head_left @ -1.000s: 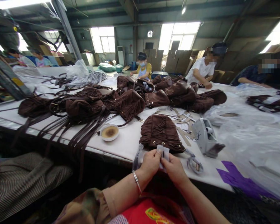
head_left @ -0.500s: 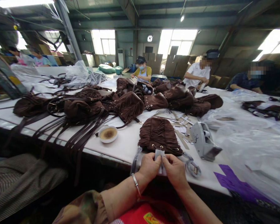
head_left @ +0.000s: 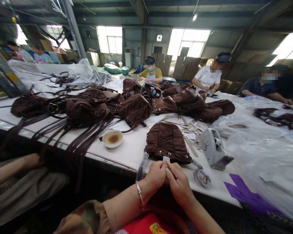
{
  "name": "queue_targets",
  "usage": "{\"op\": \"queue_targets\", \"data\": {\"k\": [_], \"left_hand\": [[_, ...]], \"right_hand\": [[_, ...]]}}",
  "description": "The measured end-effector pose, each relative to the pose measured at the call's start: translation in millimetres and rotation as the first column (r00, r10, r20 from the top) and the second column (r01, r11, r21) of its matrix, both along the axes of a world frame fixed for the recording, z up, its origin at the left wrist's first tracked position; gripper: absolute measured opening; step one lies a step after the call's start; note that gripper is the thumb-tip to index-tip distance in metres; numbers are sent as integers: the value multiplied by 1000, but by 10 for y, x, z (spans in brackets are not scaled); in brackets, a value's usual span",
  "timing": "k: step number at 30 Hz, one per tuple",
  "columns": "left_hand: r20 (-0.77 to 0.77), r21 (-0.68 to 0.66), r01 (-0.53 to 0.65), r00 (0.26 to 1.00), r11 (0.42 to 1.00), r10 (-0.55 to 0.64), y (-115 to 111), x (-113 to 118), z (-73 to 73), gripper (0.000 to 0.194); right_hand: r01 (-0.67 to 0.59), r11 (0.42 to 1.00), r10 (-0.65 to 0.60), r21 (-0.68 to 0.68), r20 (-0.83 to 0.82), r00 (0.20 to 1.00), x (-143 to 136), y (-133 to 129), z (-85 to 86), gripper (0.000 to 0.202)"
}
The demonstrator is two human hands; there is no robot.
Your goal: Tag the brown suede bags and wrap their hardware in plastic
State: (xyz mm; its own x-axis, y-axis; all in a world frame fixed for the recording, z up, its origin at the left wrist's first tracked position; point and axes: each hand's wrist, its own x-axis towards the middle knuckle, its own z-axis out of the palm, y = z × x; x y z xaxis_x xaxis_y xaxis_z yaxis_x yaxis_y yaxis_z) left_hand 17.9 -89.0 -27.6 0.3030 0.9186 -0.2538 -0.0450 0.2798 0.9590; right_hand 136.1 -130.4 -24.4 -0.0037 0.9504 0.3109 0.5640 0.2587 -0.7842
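A dark brown fringed bag [head_left: 166,139] with gold eyelets lies on the table edge, its eyelet end toward me. Just in front of that end, my left hand [head_left: 156,175] and my right hand [head_left: 179,182] meet, fingers pinched on a small pale grey strip [head_left: 165,159] by the drawstring. Most of the strip is hidden under my fingers, so its material is unclear. Plastic-wrapped straps show on both sides of the bag: one wrapped strap [head_left: 142,167] beside my left hand, the other wrapped coil [head_left: 202,176] right of my right hand.
A grey tape dispenser [head_left: 214,149] stands right of the bag, near scattered card strips [head_left: 191,146]. To the left sits a white bowl [head_left: 112,139]. Brown bags [head_left: 136,109] pile up behind. Clear plastic [head_left: 266,162] covers the right side. At left, another person's arm [head_left: 17,167] reaches near hanging straps.
My hands have drawn together and the right one has turned over the strip, hiding more of it. Another person's forearm has come into view at the left.
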Motion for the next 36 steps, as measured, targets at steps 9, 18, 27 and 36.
{"op": "queue_targets", "data": {"k": [9, 18, 27, 36], "left_hand": [[22, -86, -23, 999, 996, 25, -28, 11, 214, 34], [-183, -135, -173, 972, 976, 147, 50, 99, 127, 26], [-241, -69, -40, 970, 997, 22, 123, -8, 14, 31], [-258, -35, -50, 965, 998, 40, 101, 1, 22, 32]], "right_hand": [[-114, 991, 77, 67, 404, 911, -94, -77, 201, 37], [-145, 989, 130, -30, 638, 759, -126, -250, 172, 59], [155, 980, -180, 124, 226, 957, 1196, -114, 632, 31], [665, 615, -750, -424, -53, 659, 2493, 745, 622, 15]]}}
